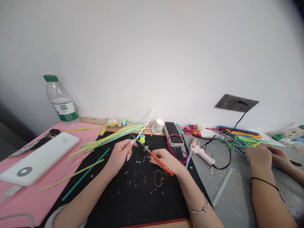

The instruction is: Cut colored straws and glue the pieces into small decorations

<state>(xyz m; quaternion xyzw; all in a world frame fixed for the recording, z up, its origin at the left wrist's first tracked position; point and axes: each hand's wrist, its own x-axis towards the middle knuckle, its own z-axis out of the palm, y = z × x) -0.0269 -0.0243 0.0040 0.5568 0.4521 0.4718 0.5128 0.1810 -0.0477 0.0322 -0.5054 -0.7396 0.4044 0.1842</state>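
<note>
My left hand (123, 150) pinches the lower end of a pale green pipe cleaner (146, 124), whose long part rises and bends over at the top. In my right hand (163, 158) is a pair of scissors with orange handles (162, 164). Their blades (139, 141) point up and left and meet the pipe cleaner just beside my left fingertips. Behind the blades lies a small yellow and blue fuzzy piece (142, 138). A bundle of yellow-green pipe cleaners (111, 136) lies to the left of my left hand.
A black mat (133, 196) with scraps lies under my hands. Around it are a paper cup (158, 126), a phone (174, 133), a pink glue gun (200, 152) with a cord, a white power bank (40, 158) and a bottle (62, 101). Another person's hands (260, 155) work at right.
</note>
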